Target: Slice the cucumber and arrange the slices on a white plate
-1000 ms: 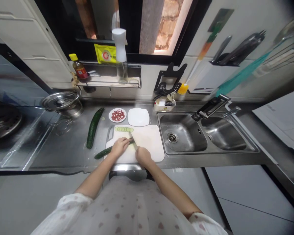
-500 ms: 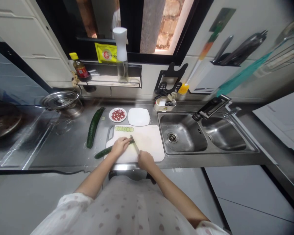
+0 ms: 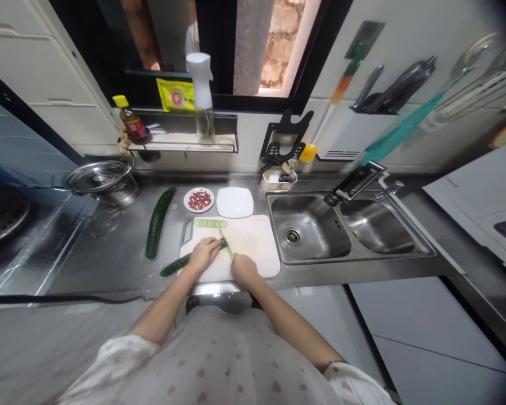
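Observation:
My left hand (image 3: pixel 204 254) is closed over a dark green cucumber (image 3: pixel 176 265), which lies aslant across the left part of a white cutting board (image 3: pixel 256 247). In my right hand (image 3: pixel 244 271) is a knife (image 3: pixel 225 243), its blade pointing away from me and standing at the cucumber's right end, close to my left fingertips. Whether the blade touches the flesh cannot be made out. A row of overlapping cucumber slices (image 3: pixel 211 224) lies along the board's far left edge. To the left of the board, a whole cucumber (image 3: pixel 159 223) rests on the steel counter.
Behind the board stand a small plate of chopped red pieces (image 3: pixel 199 200) and a white square plate (image 3: pixel 235 202). A double sink (image 3: pixel 312 236) adjoins on the right. A lidded pot (image 3: pixel 105 183) is at left; a shelf (image 3: pixel 181 143) holds bottles.
The view has shifted slightly. The knife's blade has moved a little against the cucumber's end, its tip now nearer the row of slices. Both hands keep their grip.

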`<control>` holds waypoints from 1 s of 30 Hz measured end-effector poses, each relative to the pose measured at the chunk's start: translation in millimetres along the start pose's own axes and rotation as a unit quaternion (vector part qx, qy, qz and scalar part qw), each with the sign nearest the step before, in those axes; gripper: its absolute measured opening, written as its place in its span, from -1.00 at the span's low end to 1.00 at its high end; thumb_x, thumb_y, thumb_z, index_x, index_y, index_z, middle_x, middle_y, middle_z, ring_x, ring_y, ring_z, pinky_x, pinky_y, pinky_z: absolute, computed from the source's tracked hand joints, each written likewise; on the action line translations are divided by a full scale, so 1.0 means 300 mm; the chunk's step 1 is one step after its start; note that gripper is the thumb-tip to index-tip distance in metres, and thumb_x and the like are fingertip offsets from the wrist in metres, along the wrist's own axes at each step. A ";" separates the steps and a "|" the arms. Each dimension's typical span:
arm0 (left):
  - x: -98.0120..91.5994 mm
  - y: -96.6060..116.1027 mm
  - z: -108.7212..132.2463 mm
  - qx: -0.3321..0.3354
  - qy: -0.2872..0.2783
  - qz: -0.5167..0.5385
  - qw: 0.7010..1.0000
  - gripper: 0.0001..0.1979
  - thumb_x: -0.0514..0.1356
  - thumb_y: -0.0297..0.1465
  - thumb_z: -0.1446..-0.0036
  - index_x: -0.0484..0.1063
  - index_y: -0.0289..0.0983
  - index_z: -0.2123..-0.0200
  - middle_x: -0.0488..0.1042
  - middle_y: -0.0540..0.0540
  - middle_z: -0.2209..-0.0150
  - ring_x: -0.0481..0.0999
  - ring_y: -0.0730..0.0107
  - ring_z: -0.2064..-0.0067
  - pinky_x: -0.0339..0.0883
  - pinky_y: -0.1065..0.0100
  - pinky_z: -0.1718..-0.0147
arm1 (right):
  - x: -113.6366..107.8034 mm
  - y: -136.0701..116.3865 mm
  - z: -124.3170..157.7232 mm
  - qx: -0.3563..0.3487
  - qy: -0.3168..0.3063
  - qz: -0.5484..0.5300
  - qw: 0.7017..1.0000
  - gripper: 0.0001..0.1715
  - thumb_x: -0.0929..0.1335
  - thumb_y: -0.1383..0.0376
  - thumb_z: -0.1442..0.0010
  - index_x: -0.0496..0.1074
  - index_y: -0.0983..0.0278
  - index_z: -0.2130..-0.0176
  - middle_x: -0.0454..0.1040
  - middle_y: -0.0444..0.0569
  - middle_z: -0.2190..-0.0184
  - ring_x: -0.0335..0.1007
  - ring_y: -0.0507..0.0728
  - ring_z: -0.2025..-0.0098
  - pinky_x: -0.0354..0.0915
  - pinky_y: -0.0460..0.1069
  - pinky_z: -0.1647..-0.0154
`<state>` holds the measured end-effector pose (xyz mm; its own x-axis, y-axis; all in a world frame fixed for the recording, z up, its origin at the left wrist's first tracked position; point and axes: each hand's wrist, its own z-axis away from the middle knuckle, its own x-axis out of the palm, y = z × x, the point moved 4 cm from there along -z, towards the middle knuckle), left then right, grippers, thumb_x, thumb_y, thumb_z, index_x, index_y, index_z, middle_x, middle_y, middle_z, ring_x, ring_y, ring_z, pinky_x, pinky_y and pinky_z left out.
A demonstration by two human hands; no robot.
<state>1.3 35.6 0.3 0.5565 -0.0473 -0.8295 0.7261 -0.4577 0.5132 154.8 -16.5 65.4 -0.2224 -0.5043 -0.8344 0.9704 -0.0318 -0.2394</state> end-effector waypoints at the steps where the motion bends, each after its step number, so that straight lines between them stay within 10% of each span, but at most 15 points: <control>1: 0.000 0.000 0.000 -0.001 0.000 0.000 1.000 -0.70 0.07 -0.34 -0.26 0.47 -0.10 -0.01 0.48 -0.08 0.18 0.42 0.34 0.13 0.31 0.32 0.13 | 0.007 0.007 0.007 0.003 -0.001 0.002 1.000 -0.64 0.16 0.42 -0.26 0.41 0.38 0.05 0.52 0.20 0.13 0.45 0.19 0.04 0.29 -0.03 0.13; 30: -0.006 0.005 -0.003 -0.007 -0.012 0.006 1.000 -0.68 0.05 -0.33 -0.27 0.45 -0.10 -0.04 0.48 -0.09 0.18 0.41 0.32 0.12 0.29 0.30 0.11 | -0.001 0.028 0.036 0.007 -0.005 -0.003 1.000 -0.63 0.14 0.37 -0.31 0.41 0.37 0.03 0.52 0.19 0.13 0.45 0.18 0.07 0.27 -0.04 0.15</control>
<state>1.6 35.7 2.7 0.5558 -0.0745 -0.8280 0.7251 -0.4437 0.5267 164.1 -25.9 69.2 -0.2281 -0.5129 -0.8276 0.9701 -0.0475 -0.2380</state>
